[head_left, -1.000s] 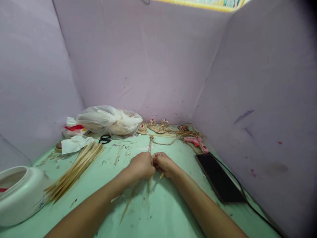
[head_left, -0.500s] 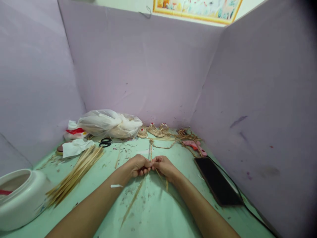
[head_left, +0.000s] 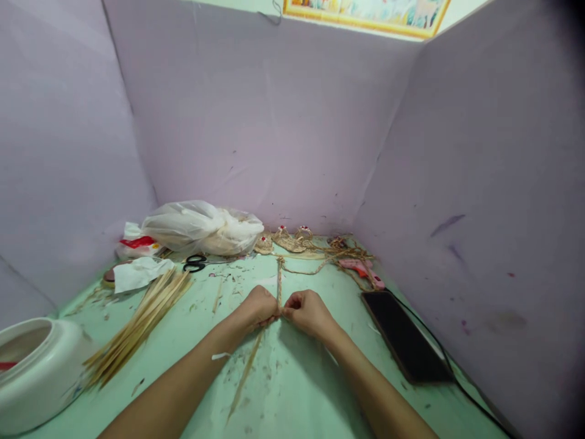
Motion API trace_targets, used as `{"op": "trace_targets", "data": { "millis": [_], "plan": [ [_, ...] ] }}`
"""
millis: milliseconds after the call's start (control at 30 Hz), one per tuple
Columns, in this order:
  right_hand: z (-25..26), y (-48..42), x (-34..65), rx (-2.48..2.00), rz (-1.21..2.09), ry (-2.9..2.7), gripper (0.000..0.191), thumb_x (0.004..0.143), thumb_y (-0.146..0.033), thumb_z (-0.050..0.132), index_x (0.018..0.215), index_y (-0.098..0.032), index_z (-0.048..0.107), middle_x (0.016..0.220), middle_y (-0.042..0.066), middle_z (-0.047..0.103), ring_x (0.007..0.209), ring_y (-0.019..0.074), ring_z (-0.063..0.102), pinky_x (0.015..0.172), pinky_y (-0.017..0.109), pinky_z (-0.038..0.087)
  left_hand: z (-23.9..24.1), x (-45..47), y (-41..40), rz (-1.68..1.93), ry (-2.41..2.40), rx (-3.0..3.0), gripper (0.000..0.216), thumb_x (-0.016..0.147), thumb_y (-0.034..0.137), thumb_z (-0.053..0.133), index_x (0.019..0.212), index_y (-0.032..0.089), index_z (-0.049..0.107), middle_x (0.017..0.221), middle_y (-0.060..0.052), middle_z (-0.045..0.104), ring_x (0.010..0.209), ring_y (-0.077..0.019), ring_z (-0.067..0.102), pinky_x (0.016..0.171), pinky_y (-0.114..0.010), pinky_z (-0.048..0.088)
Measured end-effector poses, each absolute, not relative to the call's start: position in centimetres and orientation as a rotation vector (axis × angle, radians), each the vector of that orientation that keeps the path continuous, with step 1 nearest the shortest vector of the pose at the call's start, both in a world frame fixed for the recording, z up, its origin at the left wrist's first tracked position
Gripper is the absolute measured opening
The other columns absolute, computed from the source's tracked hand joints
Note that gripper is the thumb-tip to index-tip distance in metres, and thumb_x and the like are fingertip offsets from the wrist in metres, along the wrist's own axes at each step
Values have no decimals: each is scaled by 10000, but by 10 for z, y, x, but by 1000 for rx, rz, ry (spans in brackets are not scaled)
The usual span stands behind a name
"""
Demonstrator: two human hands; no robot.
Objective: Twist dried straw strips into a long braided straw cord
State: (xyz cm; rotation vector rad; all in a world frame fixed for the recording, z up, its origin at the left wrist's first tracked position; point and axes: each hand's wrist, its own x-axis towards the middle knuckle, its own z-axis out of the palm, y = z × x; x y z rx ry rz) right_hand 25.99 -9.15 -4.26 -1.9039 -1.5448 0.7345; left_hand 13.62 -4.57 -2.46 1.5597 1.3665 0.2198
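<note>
My left hand (head_left: 258,306) and my right hand (head_left: 307,311) meet at the middle of the green table (head_left: 292,390), both closed in a pinch on a braided straw cord (head_left: 278,281). The cord runs away from my hands toward the back wall. Loose straw strands (head_left: 244,375) trail from under my left hand toward me. A small white scrap sticks to my left forearm.
A bundle of straw strips (head_left: 139,323) lies at the left, beside a white jar (head_left: 34,372). Black scissors (head_left: 194,263), white tissue (head_left: 137,272) and a plastic bag (head_left: 201,227) sit behind. Small woven pieces (head_left: 292,239), a pink glue gun (head_left: 361,268) and a dark phone (head_left: 404,335) are at right.
My hands have shifted slightly and drawn tight together on the cord; the loose strands under them have moved. The view has tilted up a little.
</note>
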Motion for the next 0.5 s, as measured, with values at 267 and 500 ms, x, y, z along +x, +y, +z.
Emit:
{"op": "trace_targets", "data": {
  "millis": [267, 500],
  "plan": [
    [-37, -125, 231, -1972, 191, -1739, 182, 712, -180, 467, 667, -156, 642, 697, 74, 641, 601, 134, 534, 537, 231, 289, -20, 125, -44, 228, 1155, 1508, 150, 538, 182, 483, 397, 139, 451, 276, 43, 312, 261, -43, 229, 311, -185, 118],
    [-52, -136, 218, -1761, -12, -1899, 172, 729, -143, 462, 738, -170, 632, 700, 37, 610, 563, 111, 514, 521, 226, 274, -21, 119, -42, 298, 1018, 1498, 82, 484, 171, 489, 413, 131, 479, 300, 44, 348, 268, -43, 245, 300, -196, 110]
  ]
}}
